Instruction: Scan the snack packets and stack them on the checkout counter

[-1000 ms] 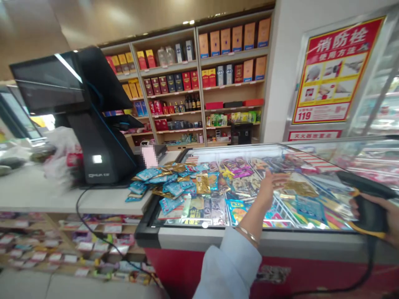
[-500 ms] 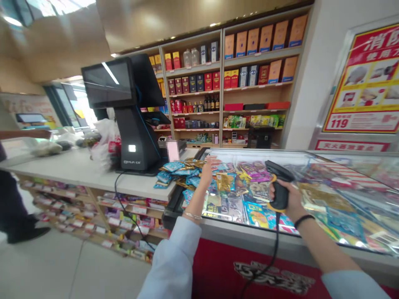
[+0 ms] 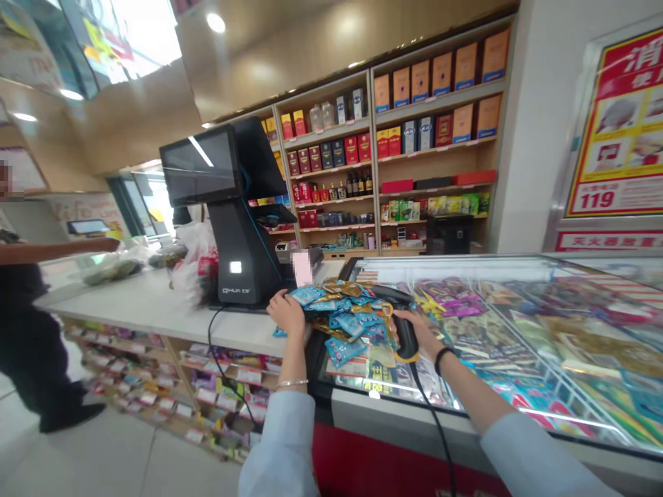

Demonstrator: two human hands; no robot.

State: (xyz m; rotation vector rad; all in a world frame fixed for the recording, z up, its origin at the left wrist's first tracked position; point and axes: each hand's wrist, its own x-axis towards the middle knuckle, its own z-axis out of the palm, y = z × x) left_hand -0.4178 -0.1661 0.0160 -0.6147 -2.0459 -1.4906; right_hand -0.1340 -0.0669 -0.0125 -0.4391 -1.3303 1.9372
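Observation:
A pile of small blue and gold snack packets (image 3: 352, 323) lies across the counter's end and the freezer's glass top. My left hand (image 3: 288, 314) is at the pile's left edge, fingers curled against the packets; its fingertips are partly hidden. In my right hand (image 3: 420, 335) is a black and yellow barcode scanner (image 3: 407, 331), gripped by its handle. The scanner's head touches or overlaps the right side of the pile; I cannot tell which. Its black cable (image 3: 432, 414) hangs down over the freezer front.
A dark point-of-sale terminal (image 3: 243, 241) stands on the white counter (image 3: 129, 304), beside a plastic bag (image 3: 194, 262). Bagged goods lie farther left, near another person's arm (image 3: 62, 250). Under the freezer glass (image 3: 497, 331) are colourful packages. Shelves of boxes (image 3: 331, 148) line the back.
My left hand has gone from above the packets to their left edge, its fingers now curled. My right hand has brought the scanner leftward to the pile, which looks more bunched together.

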